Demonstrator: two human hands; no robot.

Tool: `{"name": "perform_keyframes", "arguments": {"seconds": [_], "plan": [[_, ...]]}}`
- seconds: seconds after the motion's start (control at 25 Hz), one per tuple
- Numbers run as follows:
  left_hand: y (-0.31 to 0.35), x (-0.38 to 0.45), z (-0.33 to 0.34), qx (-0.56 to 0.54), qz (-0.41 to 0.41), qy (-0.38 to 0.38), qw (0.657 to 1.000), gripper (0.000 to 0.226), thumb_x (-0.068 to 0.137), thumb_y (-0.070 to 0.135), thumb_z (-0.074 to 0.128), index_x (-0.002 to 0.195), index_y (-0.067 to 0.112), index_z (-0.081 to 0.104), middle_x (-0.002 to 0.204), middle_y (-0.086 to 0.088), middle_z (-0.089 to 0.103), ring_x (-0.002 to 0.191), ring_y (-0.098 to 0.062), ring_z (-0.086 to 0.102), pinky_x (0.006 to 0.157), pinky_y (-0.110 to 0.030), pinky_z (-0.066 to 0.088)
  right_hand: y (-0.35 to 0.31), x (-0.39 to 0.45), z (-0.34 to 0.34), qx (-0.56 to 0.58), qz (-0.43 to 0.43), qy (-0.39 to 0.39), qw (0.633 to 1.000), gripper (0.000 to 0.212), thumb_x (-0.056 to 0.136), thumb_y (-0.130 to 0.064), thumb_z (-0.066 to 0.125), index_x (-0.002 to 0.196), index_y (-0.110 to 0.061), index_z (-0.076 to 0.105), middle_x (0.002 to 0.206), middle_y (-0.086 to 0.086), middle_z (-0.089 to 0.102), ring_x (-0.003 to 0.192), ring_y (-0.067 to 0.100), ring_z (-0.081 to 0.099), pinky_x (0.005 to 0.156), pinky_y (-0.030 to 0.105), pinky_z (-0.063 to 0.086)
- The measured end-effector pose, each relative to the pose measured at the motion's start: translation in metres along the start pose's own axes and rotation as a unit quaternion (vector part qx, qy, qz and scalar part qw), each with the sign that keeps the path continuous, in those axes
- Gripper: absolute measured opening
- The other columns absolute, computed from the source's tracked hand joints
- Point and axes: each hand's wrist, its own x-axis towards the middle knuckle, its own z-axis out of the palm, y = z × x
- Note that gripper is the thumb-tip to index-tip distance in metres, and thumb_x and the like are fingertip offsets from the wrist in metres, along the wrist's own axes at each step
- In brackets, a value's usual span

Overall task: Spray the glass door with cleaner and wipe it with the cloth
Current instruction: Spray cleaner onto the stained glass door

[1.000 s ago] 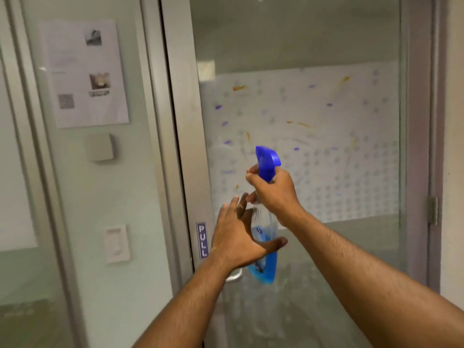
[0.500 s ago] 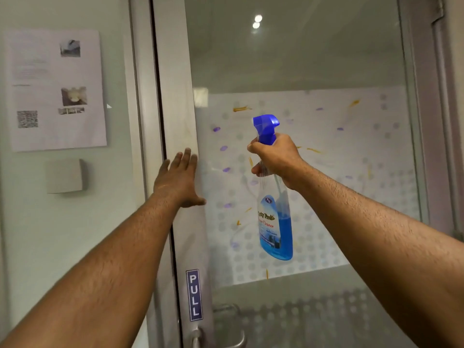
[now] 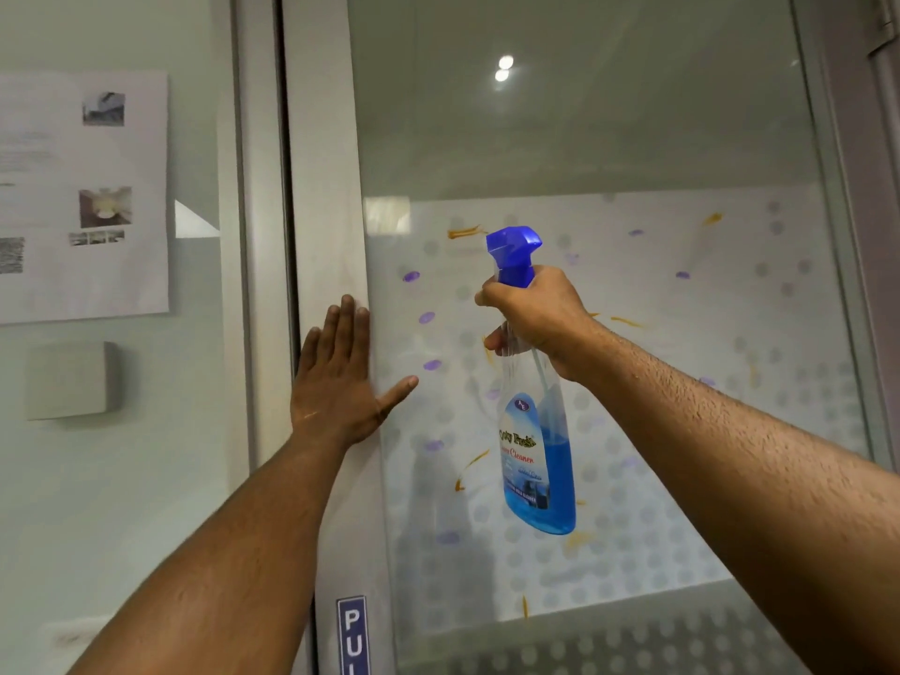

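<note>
The glass door (image 3: 657, 153) fills the middle and right of the view, with a frosted dotted band smeared with purple and orange marks. My right hand (image 3: 533, 316) grips the neck of a clear spray bottle (image 3: 538, 460) with blue cleaner and a blue trigger head, held upright close to the glass. My left hand (image 3: 341, 382) lies flat with fingers spread on the door's pale metal frame (image 3: 324, 187), its thumb reaching onto the glass. No cloth is visible.
A blue PULL sign (image 3: 351, 635) sits low on the frame. On the wall to the left hang a printed paper notice (image 3: 83, 197) and a small grey box (image 3: 73, 380). The door's right frame (image 3: 867, 236) runs along the right edge.
My left hand left the bottle and moved up to press flat on the door frame. My right hand raised the bottle higher against the glass, and the view tilted upward.
</note>
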Motion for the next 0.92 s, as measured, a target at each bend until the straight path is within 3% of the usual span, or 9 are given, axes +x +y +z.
{"name": "perform_keyframes", "arguments": {"seconds": [0.28,0.76,0.92], "plan": [[-0.007,0.002,0.021,-0.019,0.010,0.069,0.997,0.091,0.090,0.075,0.012,0.157,0.019,-0.013,0.165,0.001,-0.021,0.152,-0.015,-0.017,0.126,-0.041,-0.001,0.003,0.021,0.002,0.003,0.004,0.015,1.000,0.028,0.088,-0.019,0.064,0.113,-0.007,0.057,0.086,0.000,0.067,0.055,0.012,0.066,0.052,0.023,0.054],[-0.009,0.001,0.024,-0.016,-0.001,0.060,0.998,0.092,0.088,0.077,0.008,0.156,0.021,-0.018,0.164,0.002,-0.024,0.151,-0.014,-0.020,0.125,-0.041,-0.002,0.002,0.022,-0.002,-0.019,0.026,0.000,0.999,0.036,0.085,-0.017,0.068,0.116,-0.008,0.054,0.090,0.006,0.061,0.064,0.016,0.067,0.062,0.029,0.058],[-0.008,0.001,0.022,-0.015,-0.002,0.054,0.998,0.092,0.087,0.078,0.007,0.155,0.021,-0.020,0.163,0.003,-0.026,0.151,-0.014,-0.021,0.125,-0.040,-0.005,0.001,0.023,0.000,-0.013,0.024,0.024,0.999,0.033,0.086,-0.019,0.066,0.115,-0.007,0.056,0.094,0.004,0.067,0.067,0.016,0.069,0.066,0.030,0.059]]}}
